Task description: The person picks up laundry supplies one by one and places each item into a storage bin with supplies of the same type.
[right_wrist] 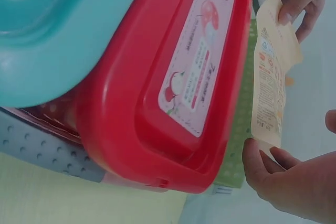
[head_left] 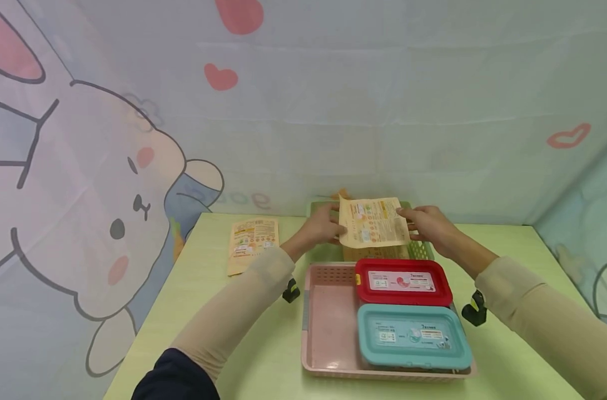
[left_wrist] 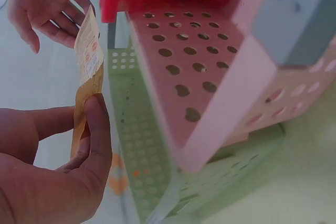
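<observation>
Both hands hold a flat cream paper packet (head_left: 373,222) with orange print, raised and tilted above the green basket (head_left: 426,250). At its left edge my left hand (head_left: 319,226) pinches it between thumb and fingers, as the left wrist view shows. The right hand (head_left: 431,225) is at the opposite edge, fingertips on both sides of the packet (right_wrist: 268,87). Beneath it, partly covered, another tan packet (head_left: 376,253) lies in the basket. A similar printed packet (head_left: 250,239) lies flat on the table to the left.
In front of the green basket stands a pink basket (head_left: 328,333) with grey side strips. Its right half holds a red-lidded box (head_left: 403,297) and a turquoise-lidded box (head_left: 413,355). A fabric backdrop (head_left: 383,111) with hearts and a cartoon rabbit hangs behind the table (head_left: 255,355).
</observation>
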{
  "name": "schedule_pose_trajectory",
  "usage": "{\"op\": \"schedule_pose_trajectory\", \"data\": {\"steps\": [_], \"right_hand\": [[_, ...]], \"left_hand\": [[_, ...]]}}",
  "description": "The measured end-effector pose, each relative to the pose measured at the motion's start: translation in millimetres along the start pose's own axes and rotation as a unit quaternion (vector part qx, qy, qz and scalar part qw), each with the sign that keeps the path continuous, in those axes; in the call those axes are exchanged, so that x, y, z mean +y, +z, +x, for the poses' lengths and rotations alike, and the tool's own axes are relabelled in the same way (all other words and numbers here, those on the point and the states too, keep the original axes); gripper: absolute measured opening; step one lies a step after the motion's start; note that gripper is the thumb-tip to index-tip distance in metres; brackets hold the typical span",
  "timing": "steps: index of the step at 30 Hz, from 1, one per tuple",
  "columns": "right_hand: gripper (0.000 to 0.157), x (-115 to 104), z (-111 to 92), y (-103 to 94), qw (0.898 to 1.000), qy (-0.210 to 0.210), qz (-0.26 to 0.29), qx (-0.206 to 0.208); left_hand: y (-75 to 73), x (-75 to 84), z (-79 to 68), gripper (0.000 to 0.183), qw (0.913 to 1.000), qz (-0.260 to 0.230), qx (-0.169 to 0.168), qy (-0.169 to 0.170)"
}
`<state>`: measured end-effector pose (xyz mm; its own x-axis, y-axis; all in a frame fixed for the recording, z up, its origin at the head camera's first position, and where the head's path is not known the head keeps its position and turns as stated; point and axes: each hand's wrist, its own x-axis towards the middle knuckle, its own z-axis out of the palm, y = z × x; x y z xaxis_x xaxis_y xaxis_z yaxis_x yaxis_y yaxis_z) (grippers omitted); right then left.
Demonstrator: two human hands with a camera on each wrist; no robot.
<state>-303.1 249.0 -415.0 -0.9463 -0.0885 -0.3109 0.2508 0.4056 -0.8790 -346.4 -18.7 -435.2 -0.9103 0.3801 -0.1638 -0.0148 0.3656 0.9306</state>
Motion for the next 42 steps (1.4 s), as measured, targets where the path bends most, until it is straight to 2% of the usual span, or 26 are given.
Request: {"op": "schedule_pose_trajectory", "data": {"steps": [8,14,21,27,34,42], "right_hand": [[0.071,12,9,2.2,1.000,0.009,0.010,-0.013],[0.071,17,12,2.8,0.999,0.010,0.013,-0.029],[0.070,24,14,3.9,0.997,0.004,-0.002,-0.071],[0.076,27,15,4.6,0.995,0.014,-0.011,-0.101],[0.082,32,17,4.7,0.993,0.028,-0.016,-0.112],[0.088,36,18,7.7,0.991,0.052,-0.022,-0.121]], "left_hand": [[7.6,-11.9,9.9,0.062,0.9995,-0.019,0.022,-0.013],[13.3,-17.7,13.6,0.060,0.9993,-0.003,0.031,-0.019],[17.2,-22.0,13.9,0.056,0.9991,0.002,0.021,-0.037],[18.2,-21.2,13.7,0.054,0.9989,0.002,0.019,-0.043],[16.6,-18.4,14.4,0.059,0.9976,0.007,-0.007,-0.069],[11.7,-20.7,17.1,0.071,0.9917,0.016,-0.064,-0.110]]}}
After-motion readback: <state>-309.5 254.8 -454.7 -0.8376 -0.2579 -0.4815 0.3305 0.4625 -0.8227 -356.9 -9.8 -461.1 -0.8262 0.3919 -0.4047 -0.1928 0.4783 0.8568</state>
